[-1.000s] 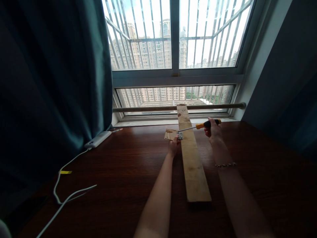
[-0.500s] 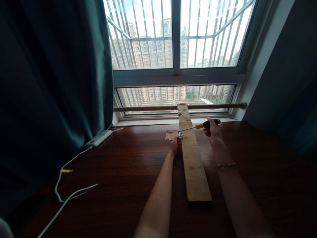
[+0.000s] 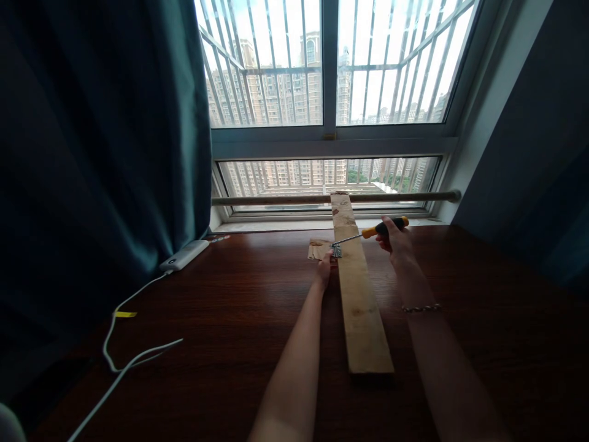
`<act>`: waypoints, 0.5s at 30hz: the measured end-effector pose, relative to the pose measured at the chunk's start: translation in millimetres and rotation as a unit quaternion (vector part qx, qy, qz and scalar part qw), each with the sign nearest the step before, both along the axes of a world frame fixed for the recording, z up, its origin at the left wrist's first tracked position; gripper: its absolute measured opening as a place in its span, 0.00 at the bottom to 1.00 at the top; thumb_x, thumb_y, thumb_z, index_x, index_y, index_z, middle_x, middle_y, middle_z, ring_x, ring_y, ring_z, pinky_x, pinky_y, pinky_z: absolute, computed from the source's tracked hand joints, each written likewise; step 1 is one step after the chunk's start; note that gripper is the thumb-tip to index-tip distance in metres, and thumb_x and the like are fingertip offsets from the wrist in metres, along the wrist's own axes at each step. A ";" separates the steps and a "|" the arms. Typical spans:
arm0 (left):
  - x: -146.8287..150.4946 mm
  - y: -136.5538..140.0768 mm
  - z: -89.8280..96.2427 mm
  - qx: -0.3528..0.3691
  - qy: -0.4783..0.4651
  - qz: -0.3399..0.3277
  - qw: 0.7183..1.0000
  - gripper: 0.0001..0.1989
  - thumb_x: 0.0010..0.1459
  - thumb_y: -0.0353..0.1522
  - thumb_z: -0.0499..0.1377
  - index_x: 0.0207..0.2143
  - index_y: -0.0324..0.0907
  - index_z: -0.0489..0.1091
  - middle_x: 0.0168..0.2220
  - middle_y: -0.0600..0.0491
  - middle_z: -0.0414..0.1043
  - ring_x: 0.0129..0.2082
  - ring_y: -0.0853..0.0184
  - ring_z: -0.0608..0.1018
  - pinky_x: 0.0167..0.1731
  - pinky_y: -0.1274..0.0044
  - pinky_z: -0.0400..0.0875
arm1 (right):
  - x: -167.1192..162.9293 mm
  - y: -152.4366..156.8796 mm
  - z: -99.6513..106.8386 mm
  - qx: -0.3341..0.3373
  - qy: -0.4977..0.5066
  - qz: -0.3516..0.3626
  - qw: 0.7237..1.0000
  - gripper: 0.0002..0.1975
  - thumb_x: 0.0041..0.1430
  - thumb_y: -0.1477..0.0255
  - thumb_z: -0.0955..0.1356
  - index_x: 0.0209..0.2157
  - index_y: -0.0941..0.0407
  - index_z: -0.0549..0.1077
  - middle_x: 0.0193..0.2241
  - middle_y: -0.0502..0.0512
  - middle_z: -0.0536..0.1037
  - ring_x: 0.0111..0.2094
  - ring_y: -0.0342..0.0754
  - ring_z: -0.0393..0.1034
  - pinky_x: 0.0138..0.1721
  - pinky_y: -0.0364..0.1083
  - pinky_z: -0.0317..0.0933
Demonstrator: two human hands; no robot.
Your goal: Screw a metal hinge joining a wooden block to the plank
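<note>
A long wooden board (image 3: 363, 307) lies lengthwise on the dark table. A small metal hinge (image 3: 337, 250) sits at its left edge, beside a short piece of wood (image 3: 318, 248). My left hand (image 3: 324, 269) is closed at the hinge, its thumb pressed to the hinge's lower left side; its other fingers are mostly hidden. My right hand (image 3: 396, 240) grips a screwdriver (image 3: 372, 232) by its yellow and black handle. The shaft slants down leftward across the board, and its tip meets the hinge's upper left part.
The board's far end reaches a horizontal rail (image 3: 276, 201) before the barred window. On the dark red-brown table (image 3: 248, 319), a white power strip (image 3: 184, 255) lies at left, with a white cable (image 3: 110, 350) and a yellow strip (image 3: 126, 314). A blue curtain (image 3: 175, 123) hangs at left.
My right hand and the screwdriver handle have shifted very slightly to the left. The tip stays at the hinge, and my left hand keeps its place.
</note>
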State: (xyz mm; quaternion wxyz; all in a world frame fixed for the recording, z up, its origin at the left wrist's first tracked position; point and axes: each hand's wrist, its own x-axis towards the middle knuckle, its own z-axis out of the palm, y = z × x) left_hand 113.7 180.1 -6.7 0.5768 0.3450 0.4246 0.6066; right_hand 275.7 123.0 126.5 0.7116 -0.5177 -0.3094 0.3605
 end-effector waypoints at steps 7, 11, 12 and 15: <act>-1.2 -0.4 2.8 -0.010 0.017 -0.014 1.000 0.13 0.46 0.38 0.55 0.27 0.37 0.71 0.25 0.50 0.72 0.26 0.70 0.72 0.22 0.81 0.64 | -7.5 -8.4 10.8 0.027 -0.094 0.066 0.993 0.11 0.33 0.74 0.74 0.22 0.63 0.71 0.13 0.52 0.73 0.14 0.41 0.67 0.13 0.36 0.63; -0.7 -0.2 3.5 -0.005 0.017 -0.010 1.000 0.12 0.46 0.38 0.55 0.27 0.38 0.70 0.25 0.51 0.71 0.25 0.70 0.72 0.22 0.82 0.63 | -14.4 -15.0 17.5 0.041 -0.205 0.048 0.977 0.11 0.34 0.70 0.74 0.20 0.62 0.72 0.13 0.52 0.73 0.13 0.42 0.66 0.12 0.38 0.62; -0.8 0.1 3.4 -0.006 0.018 -0.010 1.000 0.12 0.46 0.38 0.56 0.27 0.37 0.70 0.25 0.51 0.71 0.25 0.71 0.72 0.22 0.82 0.63 | -16.1 -16.0 18.1 0.046 -0.235 0.030 0.971 0.12 0.34 0.69 0.73 0.20 0.61 0.71 0.13 0.52 0.73 0.13 0.43 0.67 0.12 0.38 0.62; -1.6 1.1 2.3 -0.008 0.021 -0.011 1.000 0.13 0.46 0.38 0.56 0.28 0.37 0.71 0.26 0.51 0.71 0.25 0.71 0.72 0.22 0.81 0.64 | -20.1 -16.4 16.4 0.063 -0.297 -0.048 0.952 0.13 0.33 0.66 0.74 0.19 0.60 0.71 0.14 0.51 0.73 0.16 0.44 0.69 0.13 0.37 0.60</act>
